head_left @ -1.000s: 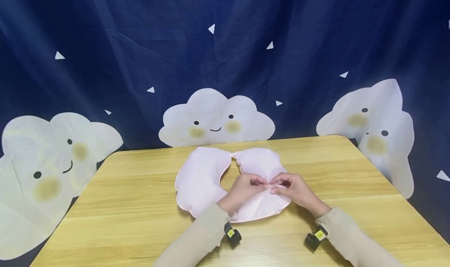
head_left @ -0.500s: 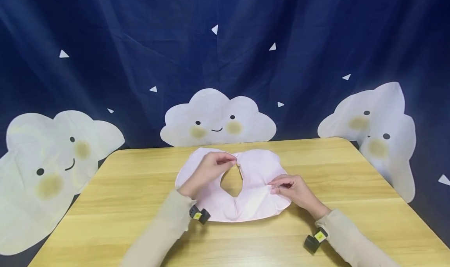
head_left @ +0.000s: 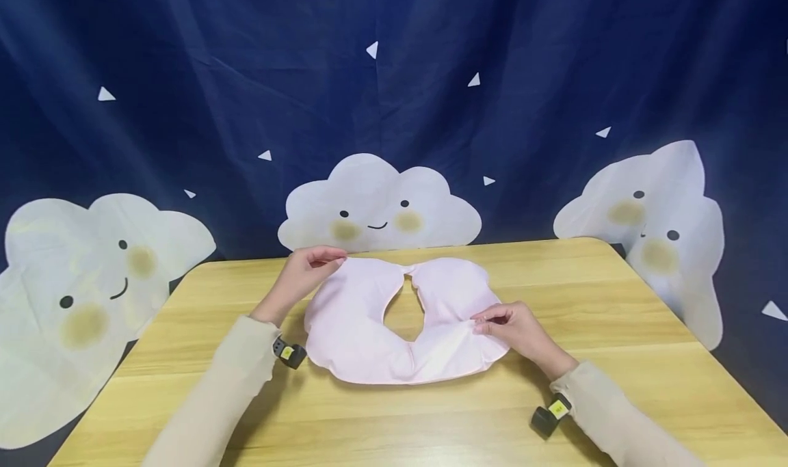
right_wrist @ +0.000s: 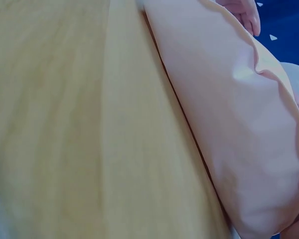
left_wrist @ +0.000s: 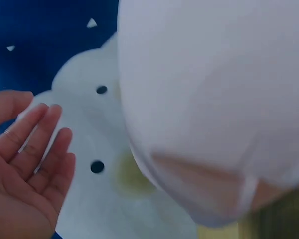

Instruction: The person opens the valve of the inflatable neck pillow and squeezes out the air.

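A pale pink inflatable neck pillow (head_left: 363, 337) lies on the wooden table (head_left: 295, 426), its two ends meeting at the far side around an oval opening. My left hand (head_left: 301, 279) is at the pillow's far left corner, fingertips right at the edge. In the left wrist view that hand (left_wrist: 32, 169) has its fingers extended and apart, beside the puffed pink surface (left_wrist: 214, 84). With thumb and fingers, my right hand (head_left: 517, 330) pinches a small spot on top of the pillow's right lobe; the fingertips hide what is there. The right wrist view shows the pillow's bulging side (right_wrist: 224, 104) with its seam.
A dark blue curtain (head_left: 394, 98) with smiling white clouds (head_left: 375, 187) and small white triangles hangs behind the table's far edge. Black cameras sit on both wrists, the left one (head_left: 292, 354) close to the pillow's left side.
My left hand has left the spot beside the right hand, swept over the far gap and moved left to the pillow's far left corner. The right hand has kept its pinch.
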Demonstrator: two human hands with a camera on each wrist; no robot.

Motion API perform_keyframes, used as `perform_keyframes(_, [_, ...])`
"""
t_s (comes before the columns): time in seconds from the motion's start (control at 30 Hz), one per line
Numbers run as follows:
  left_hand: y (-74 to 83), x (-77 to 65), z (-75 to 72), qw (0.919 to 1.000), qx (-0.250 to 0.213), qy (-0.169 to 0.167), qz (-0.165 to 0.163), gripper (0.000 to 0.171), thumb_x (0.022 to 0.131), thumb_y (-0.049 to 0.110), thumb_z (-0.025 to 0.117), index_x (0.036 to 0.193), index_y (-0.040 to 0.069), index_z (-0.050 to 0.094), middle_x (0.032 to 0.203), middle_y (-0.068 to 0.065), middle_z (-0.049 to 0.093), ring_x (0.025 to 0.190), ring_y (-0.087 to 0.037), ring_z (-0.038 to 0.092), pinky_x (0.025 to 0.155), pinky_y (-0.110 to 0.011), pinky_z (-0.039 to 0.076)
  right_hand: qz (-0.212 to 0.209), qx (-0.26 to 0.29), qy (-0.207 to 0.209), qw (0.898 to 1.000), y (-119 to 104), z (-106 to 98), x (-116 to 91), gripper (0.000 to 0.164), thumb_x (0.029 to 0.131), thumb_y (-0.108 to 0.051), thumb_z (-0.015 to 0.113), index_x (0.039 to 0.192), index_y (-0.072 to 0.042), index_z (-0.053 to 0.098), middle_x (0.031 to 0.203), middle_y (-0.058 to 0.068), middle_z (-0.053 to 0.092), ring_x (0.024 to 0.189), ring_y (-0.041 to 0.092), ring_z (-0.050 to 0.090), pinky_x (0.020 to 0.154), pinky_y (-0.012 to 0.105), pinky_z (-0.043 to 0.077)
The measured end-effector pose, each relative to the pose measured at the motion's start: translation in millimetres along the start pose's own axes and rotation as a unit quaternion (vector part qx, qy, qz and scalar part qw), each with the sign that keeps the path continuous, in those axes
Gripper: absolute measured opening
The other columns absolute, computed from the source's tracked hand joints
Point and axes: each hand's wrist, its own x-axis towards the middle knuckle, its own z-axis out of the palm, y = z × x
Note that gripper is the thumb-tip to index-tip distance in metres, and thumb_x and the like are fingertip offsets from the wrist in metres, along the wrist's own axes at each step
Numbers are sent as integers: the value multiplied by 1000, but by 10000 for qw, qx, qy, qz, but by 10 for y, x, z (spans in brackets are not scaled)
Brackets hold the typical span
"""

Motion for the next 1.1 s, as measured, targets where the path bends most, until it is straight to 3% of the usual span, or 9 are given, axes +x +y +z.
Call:
perform_keyframes(0.2, [-124, 3, -61, 9993, 207, -270, 146, 32, 89, 13, 65, 120, 6, 64, 124, -9, 62, 119, -25, 52, 102, -44, 38, 63, 103, -3, 9999, 153, -1, 16, 11, 78, -5, 74, 86, 3, 73, 82, 9, 72, 69, 2, 56, 57, 18, 46])
perform_keyframes(0.5, [-240, 1, 19, 9956, 367, -780, 376, 53, 90, 18, 65, 138, 5, 47, 145, -15, 42, 136, -32, 32, 111, -54, 21, -110, 19, -92, 9999, 136, -10, 22, 9, 80, -3, 72, 84, 5, 72, 79, 12, 70, 67, 0, 54, 56, 16, 46])
perform_keyframes(0.73, [-300, 4, 115, 9860, 479, -1477, 601, 67, 90, 27, 65, 148, 18, 31, 155, -4, 25, 143, -30, 14, 114, -51, 11, -334, -116, -108, 9993, 143, -10, 43, 7, 80, -1, 71, 82, 6, 70, 76, 9, 70, 64, 0, 52, 53, 17, 44])
perform_keyframes(0.87, [-402, 10, 218, 9871, 230, -1506, 497, 67, 90, 27, 64, 148, 22, 30, 155, -2, 23, 143, -27, 14, 115, -48, 13, -355, -250, -96, 9990, 135, -13, 54, 3, 80, 1, 70, 80, 4, 71, 75, 9, 69, 63, 0, 53, 53, 17, 45])
perform_keyframes(1.1, [-470, 12, 351, 9908, -149, -1257, 480, 64, 89, 21, 66, 146, 17, 36, 154, -8, 26, 143, -27, 18, 115, -47, 15, -311, -422, -105, 9986, -66, 10, 32, 3, 80, 5, 69, 78, 6, 70, 73, 12, 68, 61, -1, 50, 51, 16, 43])
